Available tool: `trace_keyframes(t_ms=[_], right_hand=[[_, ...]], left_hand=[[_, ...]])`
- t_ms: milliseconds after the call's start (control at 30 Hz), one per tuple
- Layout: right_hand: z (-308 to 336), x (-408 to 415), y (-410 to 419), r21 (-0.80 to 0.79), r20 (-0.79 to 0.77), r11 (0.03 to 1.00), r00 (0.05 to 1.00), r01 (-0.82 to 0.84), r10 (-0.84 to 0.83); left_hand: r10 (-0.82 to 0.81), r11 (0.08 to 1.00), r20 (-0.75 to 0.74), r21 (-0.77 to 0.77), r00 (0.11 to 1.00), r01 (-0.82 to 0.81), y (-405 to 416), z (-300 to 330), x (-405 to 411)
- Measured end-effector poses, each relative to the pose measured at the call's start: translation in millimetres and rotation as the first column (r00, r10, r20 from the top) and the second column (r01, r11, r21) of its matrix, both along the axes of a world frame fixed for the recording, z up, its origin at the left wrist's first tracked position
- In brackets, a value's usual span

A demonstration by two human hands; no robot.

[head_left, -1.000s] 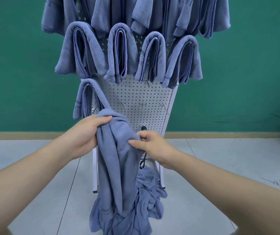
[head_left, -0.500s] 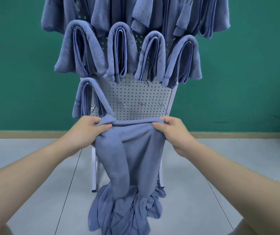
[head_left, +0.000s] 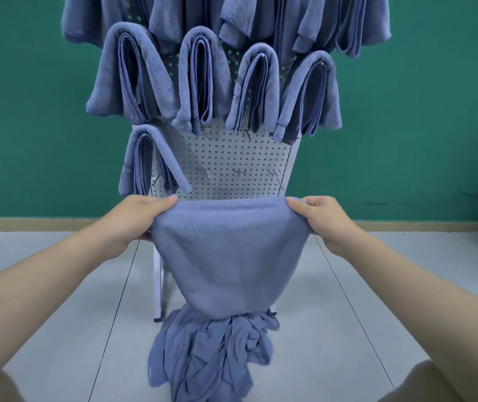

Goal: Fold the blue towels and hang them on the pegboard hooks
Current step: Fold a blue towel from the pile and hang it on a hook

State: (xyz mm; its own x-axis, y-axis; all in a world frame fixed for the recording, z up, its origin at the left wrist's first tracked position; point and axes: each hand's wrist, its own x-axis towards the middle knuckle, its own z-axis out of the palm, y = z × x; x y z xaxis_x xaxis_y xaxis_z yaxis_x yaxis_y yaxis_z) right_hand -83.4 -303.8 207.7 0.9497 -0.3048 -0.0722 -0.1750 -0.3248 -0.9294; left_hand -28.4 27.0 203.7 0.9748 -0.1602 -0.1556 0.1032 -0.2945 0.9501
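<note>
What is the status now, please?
Both hands, left and right, grip the towel stretched wide. Not folded. Free hooks ahead, nothing blocking.

The pegboard (head_left: 232,158) stands upright on the floor (head_left: 58,285) before the wall (head_left: 29,111); folded towels (head_left: 195,79) hang in rows over its upper part, with one more (head_left: 145,161) lower at its left edge; bare hooks (head_left: 239,174) sit in a row to the right of that one; in front of the board a towel (head_left: 226,250) is stretched between the left hand (head_left: 139,219) and the right hand (head_left: 324,217); below it a heap of towels (head_left: 211,352) lies on the floor at the board's foot.
</note>
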Motion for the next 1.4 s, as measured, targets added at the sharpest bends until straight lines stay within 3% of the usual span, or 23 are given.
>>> trace_keyframes(t_ms=[133,233,367,467,533,567,633,700,733,833,967,1033,1100,1200,1267,1400], right_hand=[[3.1,-1.4,-1.6,0.249,-0.015,0.968,1.000,-0.005,0.009],[4.8,-0.9,-6.5,0.336,-0.015,0.942,1.000,0.013,-0.009],[5.7,0.0,-8.4,0.394,-0.009,0.919,1.000,0.027,-0.025],[6.5,0.7,-10.6,0.449,0.014,0.893,1.000,-0.030,0.026],[5.7,-0.3,-11.5,0.423,0.040,0.904,0.998,-0.069,0.058],[5.3,-2.0,-11.0,0.357,0.050,0.931,0.997,-0.074,0.060],[3.7,-6.1,-9.4,0.041,0.068,0.997,0.995,-0.070,0.067],[0.5,-8.4,-8.0,-0.246,0.062,0.966,0.993,-0.079,0.096],[-0.8,-8.4,-7.5,-0.286,0.050,0.955,0.994,-0.079,0.097],[-0.2,-7.8,-8.2,-0.283,0.051,0.959,0.998,-0.027,0.044],[-2.0,-6.1,-8.7,-0.260,0.050,0.965,0.999,0.032,-0.020],[-4.1,-4.5,-7.4,-0.124,0.041,0.992,0.999,0.035,-0.031],[-4.0,-2.0,-6.1,0.048,0.019,0.998,0.999,0.045,-0.046],[-1.8,-1.0,-6.0,0.241,-0.018,0.970,0.999,-0.024,0.029],[0.4,-2.0,-4.7,0.303,-0.013,0.947,0.994,-0.102,0.111],[-0.3,-3.0,-4.1,0.211,0.026,0.973,0.995,-0.098,0.095]], left_hand=[[0.062,0.972,-0.121,-0.218,0.991,-0.087,0.8,-2.5,4.5],[0.081,0.910,-0.218,-0.382,0.973,-0.162,2.3,-3.2,7.6],[-0.035,0.881,-0.214,-0.467,0.976,-0.071,5.4,-3.5,11.4],[-0.154,0.918,-0.108,-0.383,0.982,0.102,0.7,-7.9,7.0],[-0.130,0.951,-0.065,-0.291,0.989,0.106,-4.5,-12.6,3.5],[-0.111,0.971,-0.034,-0.216,0.993,0.102,-6.1,-14.6,2.5],[-0.081,0.997,0.042,-0.014,0.996,0.081,-4.8,-20.2,5.1],[-0.045,0.993,0.103,0.117,0.994,0.033,-2.0,-22.8,8.6],[-0.020,0.991,0.113,0.131,0.993,0.005,-1.0,-23.7,10.3],[0.046,0.995,0.084,0.080,0.995,-0.053,-2.6,-21.2,10.1],[0.097,0.973,-0.102,-0.198,0.990,-0.116,-6.4,-17.8,11.2],[0.012,0.936,-0.175,-0.346,0.985,-0.072,-7.7,-15.9,11.0],[-0.090,0.914,-0.145,-0.406,0.985,0.024,-8.3,-15.1,9.8],[-0.205,0.903,-0.034,-0.392,0.978,0.175,-9.7,-15.3,6.8],[-0.198,0.915,-0.005,-0.359,0.980,0.183,-10.7,-15.9,5.1],[-0.089,0.980,0.085,-0.169,0.992,0.103,-5.0,-15.8,6.5]])
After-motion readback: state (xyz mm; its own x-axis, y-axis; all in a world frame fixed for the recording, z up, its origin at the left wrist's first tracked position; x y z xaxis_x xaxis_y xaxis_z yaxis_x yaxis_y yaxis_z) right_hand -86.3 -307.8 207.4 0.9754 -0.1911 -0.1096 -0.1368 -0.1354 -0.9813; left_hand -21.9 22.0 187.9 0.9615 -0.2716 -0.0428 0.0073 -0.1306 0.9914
